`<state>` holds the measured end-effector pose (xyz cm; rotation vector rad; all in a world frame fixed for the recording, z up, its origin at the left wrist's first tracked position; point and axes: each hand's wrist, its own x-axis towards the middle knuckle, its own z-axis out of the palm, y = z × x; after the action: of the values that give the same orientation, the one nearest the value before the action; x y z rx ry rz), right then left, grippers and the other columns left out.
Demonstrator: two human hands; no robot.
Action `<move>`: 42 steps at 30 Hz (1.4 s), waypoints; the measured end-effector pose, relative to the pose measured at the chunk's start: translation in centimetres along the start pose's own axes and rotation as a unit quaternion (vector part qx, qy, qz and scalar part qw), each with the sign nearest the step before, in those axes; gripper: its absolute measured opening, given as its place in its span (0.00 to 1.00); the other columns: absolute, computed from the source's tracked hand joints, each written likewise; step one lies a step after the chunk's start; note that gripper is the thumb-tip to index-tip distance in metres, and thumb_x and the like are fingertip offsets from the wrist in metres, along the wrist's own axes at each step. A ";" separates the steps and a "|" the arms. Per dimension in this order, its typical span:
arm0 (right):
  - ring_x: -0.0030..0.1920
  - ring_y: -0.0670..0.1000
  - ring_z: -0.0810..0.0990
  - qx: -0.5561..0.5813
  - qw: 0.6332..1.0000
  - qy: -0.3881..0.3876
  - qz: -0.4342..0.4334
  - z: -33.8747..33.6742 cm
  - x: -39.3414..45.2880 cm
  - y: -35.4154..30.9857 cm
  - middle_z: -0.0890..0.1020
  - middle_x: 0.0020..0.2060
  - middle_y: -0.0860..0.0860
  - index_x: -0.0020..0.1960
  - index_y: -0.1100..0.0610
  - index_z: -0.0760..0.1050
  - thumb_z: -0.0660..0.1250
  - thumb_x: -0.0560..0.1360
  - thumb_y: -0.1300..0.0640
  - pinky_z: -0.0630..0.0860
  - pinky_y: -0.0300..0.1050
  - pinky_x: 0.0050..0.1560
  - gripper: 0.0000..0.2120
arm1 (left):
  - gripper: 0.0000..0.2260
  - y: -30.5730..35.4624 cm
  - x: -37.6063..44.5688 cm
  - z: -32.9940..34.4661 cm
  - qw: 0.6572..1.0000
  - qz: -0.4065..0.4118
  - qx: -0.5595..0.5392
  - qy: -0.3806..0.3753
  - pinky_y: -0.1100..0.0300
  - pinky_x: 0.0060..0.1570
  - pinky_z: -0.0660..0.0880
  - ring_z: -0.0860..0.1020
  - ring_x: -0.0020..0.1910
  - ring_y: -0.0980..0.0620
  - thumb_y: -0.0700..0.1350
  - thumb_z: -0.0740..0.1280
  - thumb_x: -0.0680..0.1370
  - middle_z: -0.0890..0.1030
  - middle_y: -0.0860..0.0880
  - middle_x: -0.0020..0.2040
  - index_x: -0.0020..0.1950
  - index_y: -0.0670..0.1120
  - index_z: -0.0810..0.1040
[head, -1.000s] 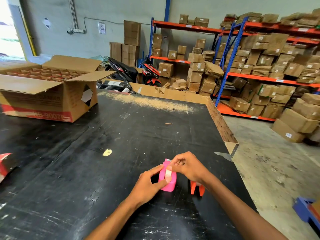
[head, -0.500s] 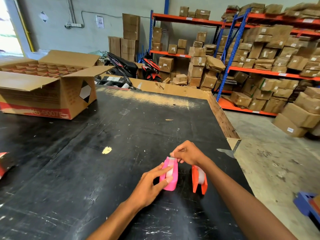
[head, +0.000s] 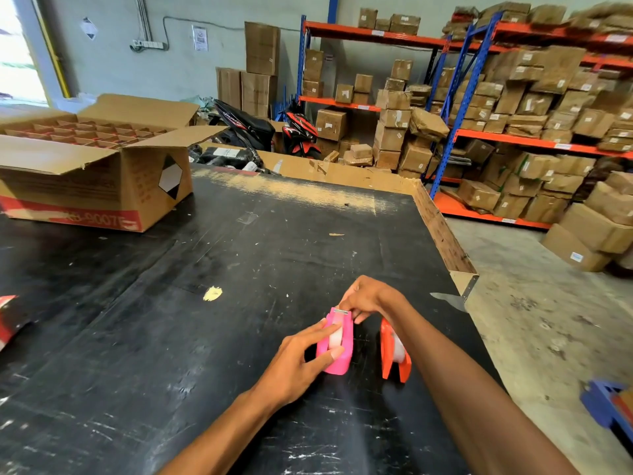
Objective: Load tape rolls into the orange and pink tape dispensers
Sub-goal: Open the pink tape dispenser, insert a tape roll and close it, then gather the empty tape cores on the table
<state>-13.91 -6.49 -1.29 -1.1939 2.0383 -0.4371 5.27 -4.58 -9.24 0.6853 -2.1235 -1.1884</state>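
A pink tape dispenser (head: 344, 351) stands upright on the black table (head: 171, 320), with a whitish tape roll (head: 336, 337) seated inside it. My left hand (head: 301, 361) grips the dispenser's left side, thumb on its near end. My right hand (head: 368, 298) pinches at the metal cutter on the dispenser's far top end, fingers closed on the tape end there. Just right of it stands the orange tape dispenser (head: 394, 354), also holding a clear roll, partly hidden behind my right forearm.
An open cardboard box (head: 102, 186) with divider cells sits at the table's far left. A red and white packet (head: 8, 317) lies at the left edge. The table's right edge (head: 445, 241) drops to a concrete floor. Shelves of cartons (head: 513, 114) fill the background.
My right hand shifted from the dispenser's top middle to its far cutter end. The orange dispenser came into fuller view beside my forearm. The pink dispenser stayed in place under my left hand.
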 end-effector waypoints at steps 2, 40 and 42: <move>0.31 0.51 0.78 -0.022 0.999 0.044 -0.004 0.1 -0.2 0.0 0.81 0.32 0.57 0.50 0.69 0.81 0.68 0.73 0.63 0.78 0.39 0.32 0.09 | 0.21 0.1 0.1 -0.3 1.000 -0.004 0.007 -0.008 0.69 0.70 0.61 0.65 0.71 0.67 0.52 0.69 0.75 0.72 0.53 0.71 0.67 0.52 0.75; 0.47 0.54 0.78 -0.223 0.972 0.074 -0.024 3.8 -24.1 12.4 0.81 0.47 0.52 0.53 0.54 0.79 0.76 0.68 0.51 0.75 0.46 0.47 0.15 | 0.21 7.3 -6.5 3.2 0.869 0.194 0.306 -0.336 0.56 0.54 0.70 0.72 0.57 0.52 0.60 0.66 0.73 0.76 0.49 0.55 0.64 0.54 0.75; 0.43 0.50 0.76 -0.209 0.974 0.079 -0.047 4.3 -23.4 11.2 0.78 0.42 0.48 0.52 0.54 0.79 0.76 0.67 0.51 0.75 0.46 0.45 0.16 | 0.20 6.8 -6.4 1.9 0.874 0.187 0.308 -0.326 0.54 0.54 0.72 0.72 0.55 0.53 0.60 0.65 0.73 0.75 0.50 0.53 0.62 0.54 0.75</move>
<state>-10.36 19.56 -1.23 -1.5519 2.2904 -0.1489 7.32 4.02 -5.65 0.0721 -3.0803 -0.5392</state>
